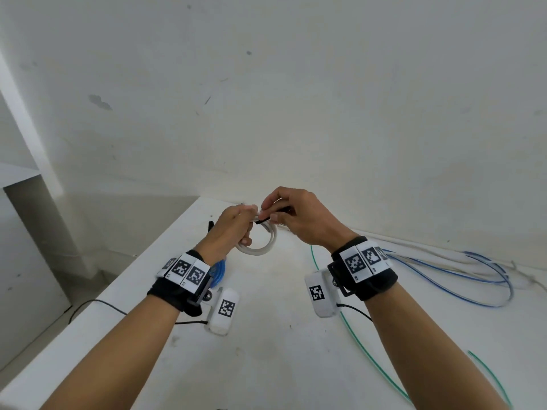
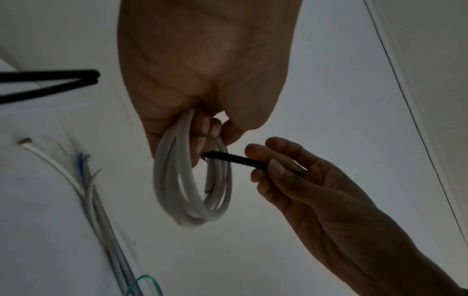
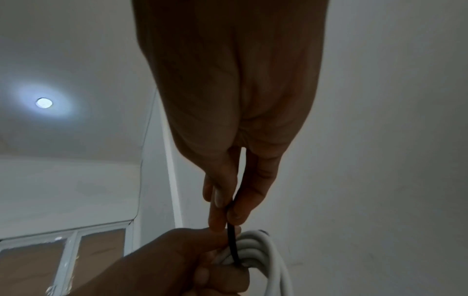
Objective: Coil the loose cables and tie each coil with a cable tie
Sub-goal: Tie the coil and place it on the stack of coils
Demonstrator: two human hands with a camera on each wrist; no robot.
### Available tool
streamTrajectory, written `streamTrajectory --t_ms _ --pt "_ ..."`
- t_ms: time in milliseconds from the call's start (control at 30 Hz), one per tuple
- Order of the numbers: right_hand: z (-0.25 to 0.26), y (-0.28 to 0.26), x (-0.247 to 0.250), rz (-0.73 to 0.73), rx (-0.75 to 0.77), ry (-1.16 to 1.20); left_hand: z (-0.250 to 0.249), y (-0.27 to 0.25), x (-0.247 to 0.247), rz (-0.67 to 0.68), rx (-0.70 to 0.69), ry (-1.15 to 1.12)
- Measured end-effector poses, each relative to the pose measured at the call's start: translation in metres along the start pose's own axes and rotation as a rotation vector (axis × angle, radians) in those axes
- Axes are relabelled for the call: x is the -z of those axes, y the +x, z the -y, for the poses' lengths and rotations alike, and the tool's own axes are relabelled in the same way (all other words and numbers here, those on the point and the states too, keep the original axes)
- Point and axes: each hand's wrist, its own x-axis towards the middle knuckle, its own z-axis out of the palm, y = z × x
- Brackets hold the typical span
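Note:
My left hand [image 1: 236,223] grips a white cable coil [image 1: 266,245] at its top, holding it above the white table [image 1: 266,321]; the coil [image 2: 177,190] hangs below the curled fingers [image 2: 205,128]. My right hand [image 1: 284,211] pinches a black cable tie [image 1: 263,221] between thumb and fingers, right beside the left hand. The tie [image 2: 240,160] runs from the right hand [image 2: 273,166] into the coil under the left fingers. In the right wrist view the tie [image 3: 231,240] crosses the coil's strands [image 3: 255,246] below my fingertips [image 3: 235,214].
A blue coiled cable [image 1: 217,272] lies on the table under the left wrist. A loose green cable [image 1: 364,350] runs across the right side. Loose blue and white cables [image 1: 461,279] lie along the wall at right. Black ties [image 2: 50,80] lie at left.

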Motion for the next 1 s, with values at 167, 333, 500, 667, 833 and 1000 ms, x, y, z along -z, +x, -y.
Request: streamTrajectory --t_ms 167,333,500,667,833,1000 --pt "0.033 -0.002 -0.013 0.007 0.035 -0.014 -0.02 -0.03 0.02 0.012 0.068 0.028" --pt "0.051 -0.013 -0.028 -0.099 0.056 0.26 -0.037 -0.062 0.035 -0.016 -0.012 0.09" --pt "0.068 -0.028 -0.05 -0.019 0.09 0.337 -0.043 -0.091 0.046 -0.07 -0.086 0.198" --pt "0.073 -0.046 -0.054 -0.183 -0.001 0.545 -0.035 -0.109 0.041 -0.154 -0.166 0.141" --pt "0.066 -0.058 -0.054 -0.233 0.035 0.562 -0.025 -0.114 0.028 -0.183 -0.282 0.025" --pt "0.057 -0.058 -0.053 -0.248 0.136 0.409 -0.026 -0.103 0.019 -0.185 -0.199 -0.145"
